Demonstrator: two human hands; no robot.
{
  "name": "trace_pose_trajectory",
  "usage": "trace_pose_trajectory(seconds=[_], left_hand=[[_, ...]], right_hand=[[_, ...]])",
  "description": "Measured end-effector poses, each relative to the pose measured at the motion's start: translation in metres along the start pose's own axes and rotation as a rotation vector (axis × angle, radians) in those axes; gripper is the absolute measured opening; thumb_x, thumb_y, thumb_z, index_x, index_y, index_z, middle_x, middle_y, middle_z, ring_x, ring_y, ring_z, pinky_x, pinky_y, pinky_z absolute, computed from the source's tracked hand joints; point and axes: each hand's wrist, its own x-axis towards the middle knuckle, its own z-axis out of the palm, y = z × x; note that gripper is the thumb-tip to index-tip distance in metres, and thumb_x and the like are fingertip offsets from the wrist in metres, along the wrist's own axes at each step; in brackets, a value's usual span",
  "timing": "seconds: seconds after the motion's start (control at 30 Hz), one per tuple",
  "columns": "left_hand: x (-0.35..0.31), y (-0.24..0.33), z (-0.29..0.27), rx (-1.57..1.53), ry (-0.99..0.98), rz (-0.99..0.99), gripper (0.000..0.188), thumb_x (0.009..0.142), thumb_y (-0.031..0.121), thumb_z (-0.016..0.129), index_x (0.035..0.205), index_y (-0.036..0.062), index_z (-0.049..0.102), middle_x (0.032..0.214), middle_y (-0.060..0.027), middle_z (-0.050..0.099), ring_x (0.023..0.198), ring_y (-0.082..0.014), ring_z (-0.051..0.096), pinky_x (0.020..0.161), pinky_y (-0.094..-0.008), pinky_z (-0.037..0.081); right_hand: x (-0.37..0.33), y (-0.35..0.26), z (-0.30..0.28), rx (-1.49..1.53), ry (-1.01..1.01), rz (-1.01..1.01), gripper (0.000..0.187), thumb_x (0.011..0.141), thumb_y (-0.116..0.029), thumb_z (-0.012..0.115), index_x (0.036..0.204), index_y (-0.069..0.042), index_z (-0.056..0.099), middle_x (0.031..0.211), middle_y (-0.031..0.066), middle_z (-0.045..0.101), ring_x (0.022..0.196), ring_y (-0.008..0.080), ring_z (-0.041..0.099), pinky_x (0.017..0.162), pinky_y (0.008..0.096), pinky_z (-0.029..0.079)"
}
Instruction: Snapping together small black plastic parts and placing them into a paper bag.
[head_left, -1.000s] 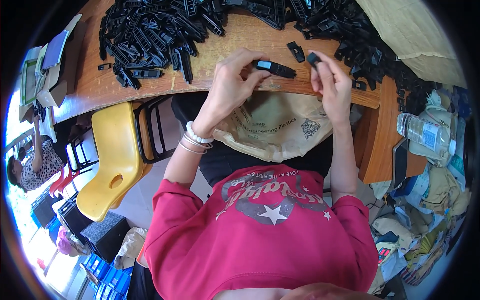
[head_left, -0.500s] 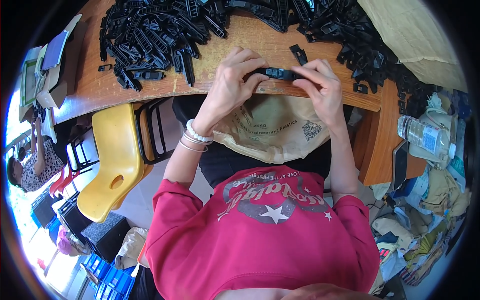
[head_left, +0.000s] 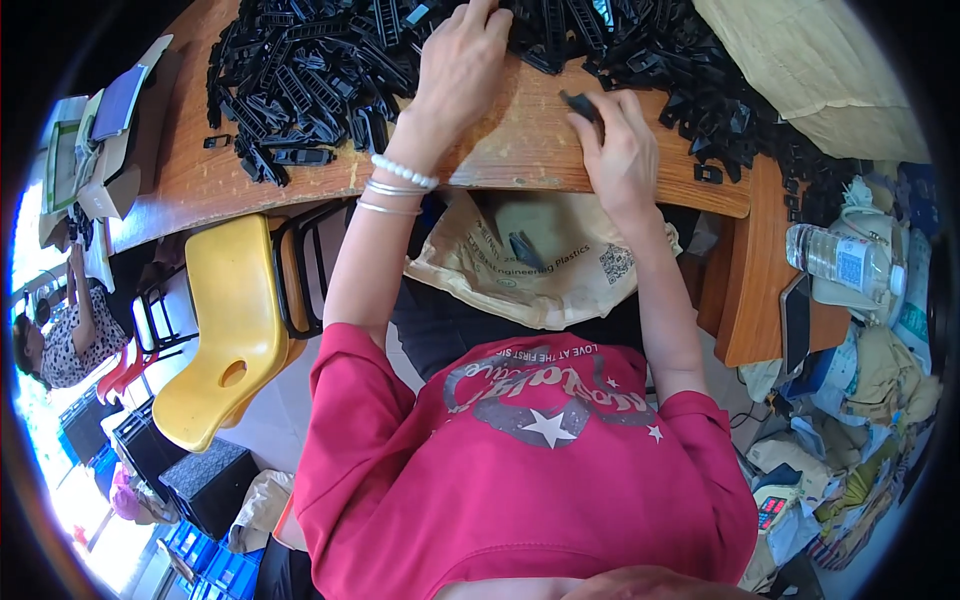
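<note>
My right hand (head_left: 622,150) is closed on a small black plastic part (head_left: 580,105), held just above the table near its front edge. Over at the heap of black ladder-like plastic parts (head_left: 300,75), my left hand (head_left: 462,65) reaches in from the front, its fingertips at the top edge of the picture. What those fingertips touch is hidden. An open brown paper bag (head_left: 590,300) hangs below the table edge in front of my lap. Inside its mouth is a dark elongated plastic piece (head_left: 525,250), blurred.
A second heap of small black parts (head_left: 710,120) lies at the right of the wooden table (head_left: 530,150), beside a large paper sack (head_left: 820,70). A plastic bottle (head_left: 845,262) and a phone (head_left: 796,322) are further right. A yellow chair (head_left: 235,320) stands left; another person (head_left: 75,330) sits beyond.
My hands have moved apart. The joined black piece between them has left them, and a dark piece now shows in the bag. My left hand went up to the heap; my right holds another part.
</note>
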Motion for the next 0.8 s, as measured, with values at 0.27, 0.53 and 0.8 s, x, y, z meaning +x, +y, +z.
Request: trace_pose_trajectory(seconds=[0.27,0.53,0.8], left_hand=[[-0.04,0.032,-0.005,-0.004,-0.002,0.014,0.016,0.079,0.004,0.069,0.093,0.0022,0.062,0.091,-0.0082,0.058,0.079,-0.0255,0.062,0.064,-0.0345,0.052],[-0.043,0.033,-0.007,-0.163,0.047,-0.14,0.023,0.078,0.007,0.072,0.099,0.0052,0.062,0.099,-0.0069,0.061,0.088,-0.027,0.061,0.07,-0.0367,0.052],[-0.036,0.027,-0.007,-0.115,-0.168,0.111,0.027,0.078,0.013,0.071,0.102,0.0052,0.06,0.101,-0.0059,0.058,0.089,-0.0243,0.056,0.079,-0.0341,0.049]], right_hand=[[0.005,0.004,-0.007,0.067,0.046,-0.119,0.03,0.079,-0.006,0.073,0.108,-0.003,0.066,0.098,0.0127,0.06,0.091,0.0321,0.059,0.079,0.0401,0.049],[0.004,0.007,0.0,0.323,0.129,-0.067,0.029,0.082,0.001,0.07,0.11,-0.002,0.066,0.094,0.0127,0.062,0.079,0.0247,0.061,0.07,0.033,0.05],[-0.013,0.011,-0.035,1.036,0.021,0.545,0.027,0.098,-0.007,0.053,0.122,0.005,0.06,0.095,0.015,0.069,0.06,0.0101,0.061,0.051,0.0207,0.05]])
